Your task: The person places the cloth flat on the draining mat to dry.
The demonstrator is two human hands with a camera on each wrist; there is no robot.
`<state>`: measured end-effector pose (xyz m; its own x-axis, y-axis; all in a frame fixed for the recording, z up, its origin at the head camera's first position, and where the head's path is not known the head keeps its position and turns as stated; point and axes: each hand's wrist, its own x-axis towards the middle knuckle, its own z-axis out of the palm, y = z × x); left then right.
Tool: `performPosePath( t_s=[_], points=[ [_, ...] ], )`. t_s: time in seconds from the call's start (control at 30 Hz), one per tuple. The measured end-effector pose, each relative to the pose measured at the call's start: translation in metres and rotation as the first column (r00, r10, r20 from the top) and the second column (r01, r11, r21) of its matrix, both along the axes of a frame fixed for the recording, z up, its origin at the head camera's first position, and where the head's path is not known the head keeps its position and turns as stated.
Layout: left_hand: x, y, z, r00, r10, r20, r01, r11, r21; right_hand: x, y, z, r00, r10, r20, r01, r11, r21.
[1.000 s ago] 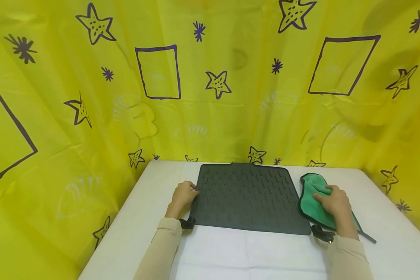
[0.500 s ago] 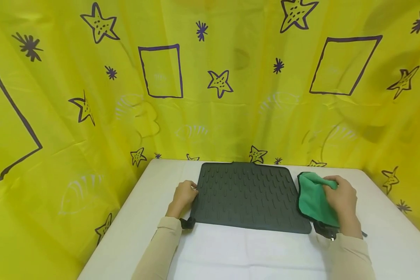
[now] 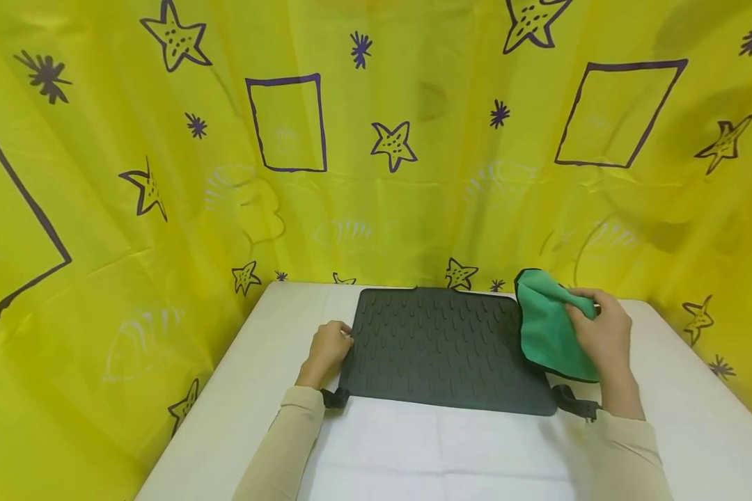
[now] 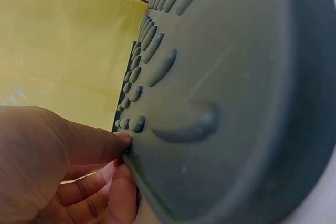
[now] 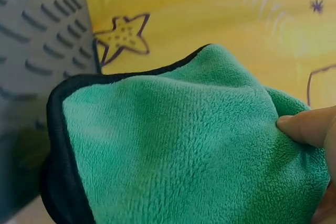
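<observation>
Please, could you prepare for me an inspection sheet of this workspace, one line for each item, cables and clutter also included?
Surface: white table, faint creases in front.
Job's things: dark ridged mat on the table; green cloth with dark edging, held at the mat's right edge.
Clutter: nothing seen.
Hands: left hand pinches the mat's left edge; right hand pinches the cloth.
Cables: nothing seen.
Surroundings: yellow curtain with dark star prints.

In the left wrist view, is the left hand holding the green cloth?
No, the left hand pinches the edge of the dark mat between thumb and fingers.
</observation>
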<state>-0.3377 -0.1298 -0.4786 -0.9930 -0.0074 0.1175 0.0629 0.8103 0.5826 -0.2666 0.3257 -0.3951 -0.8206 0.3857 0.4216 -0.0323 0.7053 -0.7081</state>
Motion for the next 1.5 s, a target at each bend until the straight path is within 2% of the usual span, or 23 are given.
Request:
performPosePath(
  t_s=[0.2,0.3,0.57,0.87,1.03,1.23,1.37,1.5],
  points=[
    [-0.001,0.0,0.001,1.0,0.006,-0.015,-0.006,1.0,-0.008,0.001,-0.023,0.01,0.999,0.024,-0.036,-0.026,0.998,-0.053],
    [0.0,0.0,0.001,1.0,0.014,-0.014,-0.014,1.0,-0.011,-0.001,-0.036,0.011,0.997,0.063,-0.05,-0.066,0.995,-0.075],
    [-0.001,0.001,0.001,1.0,0.021,-0.015,-0.022,1.0,-0.017,-0.007,-0.07,0.01,0.987,0.157,-0.022,-0.158,0.978,-0.137],
    [0.001,0.0,0.002,1.0,0.017,-0.02,-0.017,1.0,-0.01,-0.012,-0.101,-0.003,0.971,0.236,-0.022,-0.237,0.959,-0.156],
    [0.001,-0.001,0.003,1.0,0.017,-0.012,-0.017,1.0,-0.002,-0.016,-0.114,-0.014,0.945,0.325,-0.043,-0.328,0.933,-0.15],
    [0.0,-0.001,0.002,1.0,0.027,-0.004,-0.027,1.0,0.008,-0.021,-0.124,-0.026,0.902,0.429,-0.049,-0.432,0.894,-0.121],
    [0.0,0.0,0.001,1.0,0.027,0.001,-0.027,1.0,0.011,-0.024,-0.129,-0.037,0.881,0.474,0.009,-0.47,0.876,-0.104],
    [0.0,-0.001,0.001,1.0,0.025,0.0,-0.025,1.0,0.004,-0.026,-0.13,-0.048,0.849,0.515,0.122,-0.51,0.857,-0.067]
  ],
)
